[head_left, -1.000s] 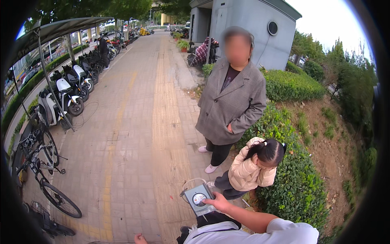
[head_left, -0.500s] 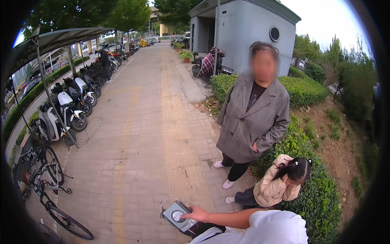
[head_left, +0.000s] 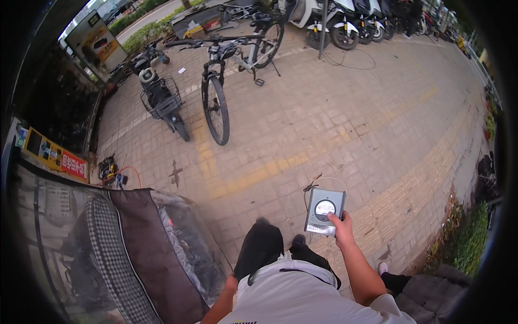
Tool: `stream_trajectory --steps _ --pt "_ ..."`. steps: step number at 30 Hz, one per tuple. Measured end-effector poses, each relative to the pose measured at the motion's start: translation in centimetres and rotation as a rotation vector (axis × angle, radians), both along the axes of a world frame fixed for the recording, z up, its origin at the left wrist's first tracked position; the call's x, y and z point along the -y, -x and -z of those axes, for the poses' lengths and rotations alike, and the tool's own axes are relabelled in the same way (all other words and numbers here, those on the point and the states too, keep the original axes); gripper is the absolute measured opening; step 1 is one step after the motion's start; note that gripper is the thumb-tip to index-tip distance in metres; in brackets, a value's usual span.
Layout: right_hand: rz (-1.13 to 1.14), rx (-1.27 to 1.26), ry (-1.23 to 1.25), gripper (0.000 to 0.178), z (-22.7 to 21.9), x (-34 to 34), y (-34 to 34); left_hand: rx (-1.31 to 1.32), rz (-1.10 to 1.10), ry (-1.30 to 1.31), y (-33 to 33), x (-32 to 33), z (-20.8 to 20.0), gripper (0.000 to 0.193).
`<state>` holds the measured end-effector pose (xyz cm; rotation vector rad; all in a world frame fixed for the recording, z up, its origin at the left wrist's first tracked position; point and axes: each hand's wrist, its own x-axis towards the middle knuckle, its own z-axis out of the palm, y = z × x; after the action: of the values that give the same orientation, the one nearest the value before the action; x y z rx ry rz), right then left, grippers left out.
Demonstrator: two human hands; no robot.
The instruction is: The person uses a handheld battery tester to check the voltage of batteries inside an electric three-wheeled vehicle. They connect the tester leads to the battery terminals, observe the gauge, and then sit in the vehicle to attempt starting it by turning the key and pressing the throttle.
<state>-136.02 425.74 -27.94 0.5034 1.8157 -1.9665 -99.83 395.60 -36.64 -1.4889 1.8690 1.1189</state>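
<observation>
My right hand (head_left: pixel 343 227) is closed on a grey boxy meter (head_left: pixel 325 201) with a round white dial, held out in front of me above the paving. The thumb lies over the dial's lower edge. A thin wire (head_left: pixel 309 188) loops from the meter's top corner. My left hand (head_left: pixel 231 283) hangs low beside my dark trouser leg, close to a clear plastic cover (head_left: pixel 210 237) with brown and checked fabric under it. Its fingers are hidden, so I cannot tell whether it holds or touches anything.
A bicycle (head_left: pixel 217 102) and a small scooter with a basket (head_left: pixel 162 98) stand ahead on the brick paving (head_left: pixel 270 124). White scooters (head_left: pixel 345 27) line the far side. At lower right is a person in a grey coat (head_left: pixel 431 294), with a hedge (head_left: pixel 467 243) beyond.
My view has swung left and downward, bringing the plastic-covered thing and my left hand into sight. The meter stays in my right hand; the two people have shifted toward or past the right edge.
</observation>
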Motion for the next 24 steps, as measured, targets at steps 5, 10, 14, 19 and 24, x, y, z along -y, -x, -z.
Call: stream_trajectory --steps 5,10,14,19,24 --pt "-0.059 0.027 0.007 0.055 0.6 6.3 7.1 -0.116 -0.165 -0.078 0.6 2.6 4.6 0.033" --pt "-0.085 -0.023 -0.051 0.047 -0.4 15.5 14.6 -0.075 -0.133 -0.127 8.0 10.8 6.5 0.031" --pt "-0.218 -0.031 -0.108 0.049 -1.6 23.5 20.2 -0.275 -0.313 -0.078 15.2 19.7 5.6 0.032" --pt "-0.371 0.009 -0.099 0.05 -1.8 33.8 24.8 -0.376 -0.758 -0.108 18.8 26.2 4.4 0.033" --pt "-0.602 0.048 -0.168 0.055 0.4 43.7 29.0 -0.131 -0.91 -0.089 17.0 25.0 2.8 0.031"
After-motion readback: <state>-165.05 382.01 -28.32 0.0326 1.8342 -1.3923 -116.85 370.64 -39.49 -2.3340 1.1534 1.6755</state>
